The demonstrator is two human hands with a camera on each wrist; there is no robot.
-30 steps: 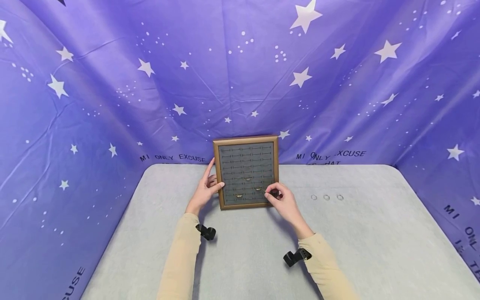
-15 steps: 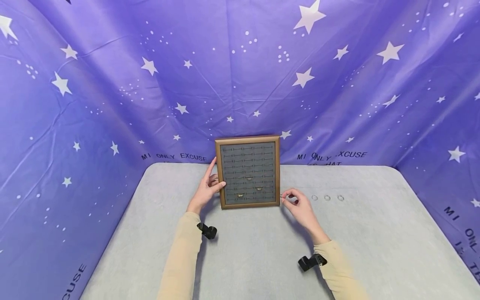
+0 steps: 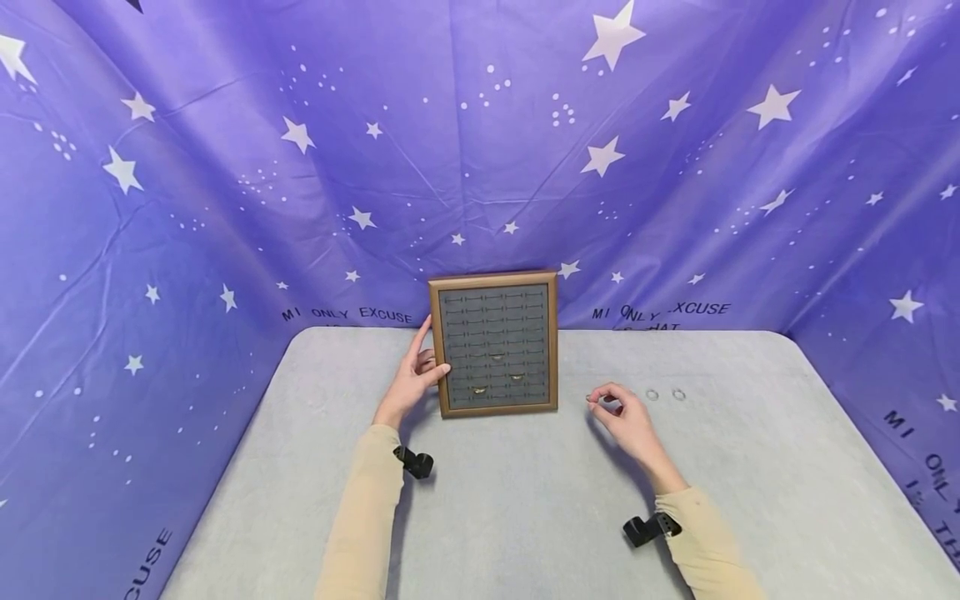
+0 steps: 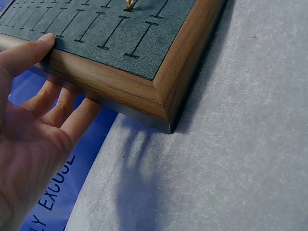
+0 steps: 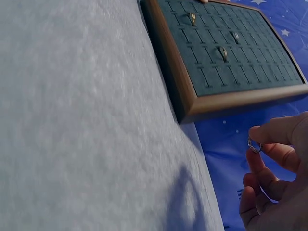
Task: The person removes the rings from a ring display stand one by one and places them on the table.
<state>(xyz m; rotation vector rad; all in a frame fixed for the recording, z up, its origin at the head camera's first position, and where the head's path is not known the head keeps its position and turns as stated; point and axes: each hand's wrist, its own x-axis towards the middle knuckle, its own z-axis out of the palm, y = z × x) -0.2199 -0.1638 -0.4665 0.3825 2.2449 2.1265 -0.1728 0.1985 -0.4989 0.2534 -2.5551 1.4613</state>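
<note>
A wood-framed ring tray [image 3: 495, 343] with grey slotted felt stands tilted at the table's back, its lower edge on the table. Three gold rings [image 3: 516, 377] sit in its lower slots. My left hand [image 3: 429, 367] holds the tray's left edge, thumb [image 4: 29, 50] on the front of the frame [image 4: 120, 82] and fingers behind it. My right hand [image 3: 600, 398] hovers right of the tray, clear of it, and pinches a small silver ring [image 5: 254, 145] between thumb and forefinger. The tray [image 5: 216, 101] lies to that hand's left.
Two silver rings [image 3: 652, 394] [image 3: 678, 394] lie on the grey table cover [image 3: 525, 500], just right of my right hand. A purple star-printed cloth [image 3: 480, 167] walls in the back and both sides. Black straps sit on both wrists.
My right hand has drawn away from the tray's lower right corner and moved right. Three rings showed on the table before; two show now. My left hand has kept its hold.
</note>
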